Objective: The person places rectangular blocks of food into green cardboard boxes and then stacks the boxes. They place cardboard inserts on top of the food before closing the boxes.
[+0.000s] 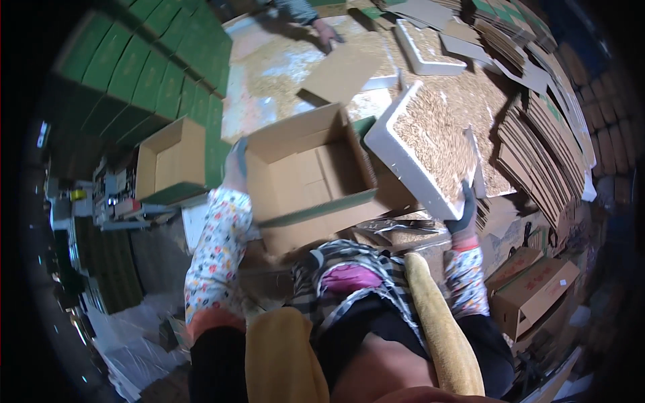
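Note:
My left hand (236, 163), in a grey-palmed glove, grips the left wall of an open cardboard box (297, 174) with green outer sides. The inside of this box shows bare brown cardboard. My right hand (464, 214), gloved too, holds the near right corner of a white foam tray (403, 156). Small tan elongated pieces (433, 136) fill the tray, and those towards its right side look blurred. The tray is tilted beside the right side of the box, and a few pieces lie on its near rim.
Across the table (242, 90) a co-worker's hand (327, 35) is near a flat cardboard sheet (342, 73). Another foam tray (438, 66) is at the back. Green boxes (141, 75) are stacked left, near an open carton (171, 161). Folded cardboard (541, 156) stands at right.

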### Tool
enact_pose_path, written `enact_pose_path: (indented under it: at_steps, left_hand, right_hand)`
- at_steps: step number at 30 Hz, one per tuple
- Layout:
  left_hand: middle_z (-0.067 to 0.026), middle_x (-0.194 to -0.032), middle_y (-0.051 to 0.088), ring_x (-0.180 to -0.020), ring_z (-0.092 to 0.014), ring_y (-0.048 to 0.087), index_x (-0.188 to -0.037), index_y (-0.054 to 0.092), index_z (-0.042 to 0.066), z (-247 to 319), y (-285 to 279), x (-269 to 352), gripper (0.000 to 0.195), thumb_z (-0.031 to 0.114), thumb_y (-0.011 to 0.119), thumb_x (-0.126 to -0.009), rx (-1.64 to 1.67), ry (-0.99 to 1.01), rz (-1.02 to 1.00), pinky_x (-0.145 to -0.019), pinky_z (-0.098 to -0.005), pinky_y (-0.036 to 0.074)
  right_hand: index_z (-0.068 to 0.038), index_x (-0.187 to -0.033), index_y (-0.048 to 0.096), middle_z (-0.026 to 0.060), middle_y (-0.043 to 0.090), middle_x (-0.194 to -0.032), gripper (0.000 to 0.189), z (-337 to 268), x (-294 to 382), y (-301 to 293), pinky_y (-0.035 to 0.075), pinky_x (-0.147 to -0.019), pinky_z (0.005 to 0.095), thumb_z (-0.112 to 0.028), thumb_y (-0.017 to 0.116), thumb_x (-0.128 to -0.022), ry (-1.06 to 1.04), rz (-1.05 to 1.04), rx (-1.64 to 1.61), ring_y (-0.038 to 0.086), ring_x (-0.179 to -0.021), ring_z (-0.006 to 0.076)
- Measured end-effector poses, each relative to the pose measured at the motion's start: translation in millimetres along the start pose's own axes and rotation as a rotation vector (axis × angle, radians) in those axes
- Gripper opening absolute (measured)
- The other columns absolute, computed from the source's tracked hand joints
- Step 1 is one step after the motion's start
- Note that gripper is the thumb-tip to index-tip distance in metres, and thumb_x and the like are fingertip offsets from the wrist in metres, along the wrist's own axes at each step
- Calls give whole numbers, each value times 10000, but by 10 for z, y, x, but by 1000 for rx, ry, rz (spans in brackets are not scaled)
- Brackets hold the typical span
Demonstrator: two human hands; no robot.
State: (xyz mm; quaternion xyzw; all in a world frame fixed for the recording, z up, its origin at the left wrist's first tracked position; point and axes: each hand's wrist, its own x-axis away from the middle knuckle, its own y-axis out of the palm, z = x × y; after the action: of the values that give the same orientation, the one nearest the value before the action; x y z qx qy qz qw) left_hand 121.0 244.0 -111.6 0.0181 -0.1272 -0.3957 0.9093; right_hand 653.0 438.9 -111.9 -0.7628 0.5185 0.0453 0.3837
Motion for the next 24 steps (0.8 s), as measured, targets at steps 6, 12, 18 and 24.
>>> enact_pose_path:
  at_steps: [6,12,18,24]
  left_hand:
    - [-98,-1078,627,-1025,-236,582,-1133,572,58,332,640,54,326,294,467,-933,375,-51,-119,-900,-322,454]
    - [-114,-1056,623,-978,-217,594,-1150,555,20,412,518,60,293,210,438,-960,56,174,-297,-859,-357,491]
    - [-103,-924,628,-850,-186,601,-1095,561,9,408,448,134,280,21,613,-821,-505,53,162,-735,-327,495]
    - [-152,-845,601,-778,-341,580,-921,597,39,316,436,35,249,146,677,-711,-1202,333,42,-696,-392,480]
  right_hand:
    - [7,-1188,508,163,598,-1094,335,-798,-1500,30,462,-898,344,-134,573,-891,-129,-541,-200,591,-999,245]
    - [-24,-1148,494,97,609,-956,303,-1461,-1610,1260,519,-707,303,-179,521,-890,810,-618,-860,616,-818,180]
    - [53,-1337,366,234,496,-1267,599,-1296,-1358,1597,378,-1011,360,-157,599,-827,134,-281,-320,488,-1190,312]
    - [21,-1269,457,217,440,-1330,517,454,-2811,1523,311,-1069,424,-167,611,-813,104,124,39,401,-1268,358]
